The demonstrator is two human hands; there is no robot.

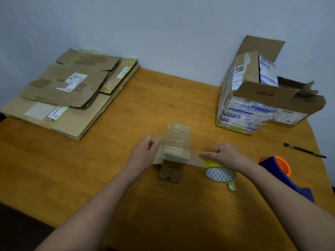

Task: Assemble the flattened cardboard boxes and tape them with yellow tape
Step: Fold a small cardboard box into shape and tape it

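My left grip point(145, 149) is pinched on the free end of a strip of tape point(195, 158), and my right grip point(223, 153) is pinched on the same strip where it leaves the yellow tape roll point(220, 173), which sits just under that hand. I cannot tell whether the roll rests on the surface point(108, 151) or hangs just above it. The small cardboard box point(178, 136) stands between my two hands, near the front middle of the surface. Its long axis runs away from me, while the strip runs left to right, so the tape crosses the box squarely rather than along it. My left grip is the nearer one, right against the box's left side; the right is a little apart from it, with bare tape spanning the gap. I judge the next move is to bring the strip down over the box, which means keeping it taut and level.
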